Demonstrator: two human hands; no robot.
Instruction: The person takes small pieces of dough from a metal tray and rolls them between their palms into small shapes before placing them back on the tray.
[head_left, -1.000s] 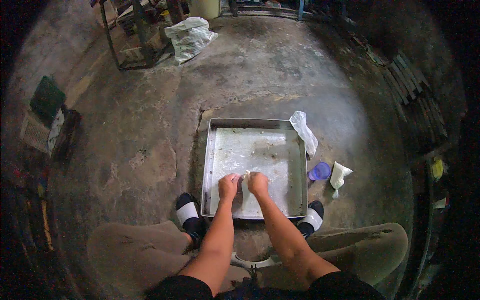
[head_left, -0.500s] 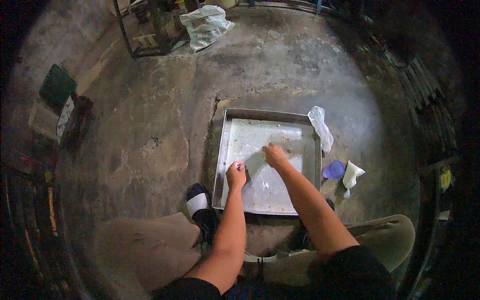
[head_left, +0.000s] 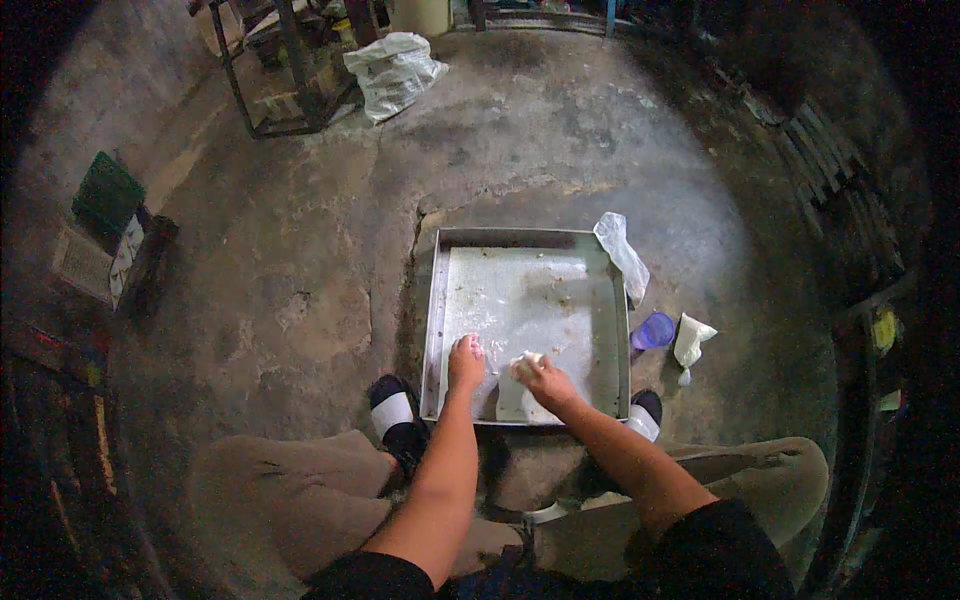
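A square metal tray [head_left: 434, 280] sits on the floor between my feet, its bottom streaked and dotted with small bits. My left hand [head_left: 465, 365] is closed near the tray's left part, holding something small and pinkish that I cannot make out. My right hand [head_left: 543, 383], low over the middle of the tray, grips a soft white piece [head_left: 530, 362]; its exact kind is unclear. A translucent white bag [head_left: 622, 256] hangs over the tray's right rim. Beside that rim stand or lie a purple cup [head_left: 655, 330] and a small tied bag of white contents [head_left: 692, 342].
A large white sack [head_left: 390, 75] rests by a metal frame [head_left: 255, 95] at the back left. A green board [head_left: 107, 200] leans at the left. Wooden slats [head_left: 830, 170] line the dark right side. My sandalled feet [head_left: 392, 408] flank the tray.
My right hand went up toward the tray's upper middle and has come back down nearer to me, with white material showing in it. My left hand stays at the left, slightly shifted.
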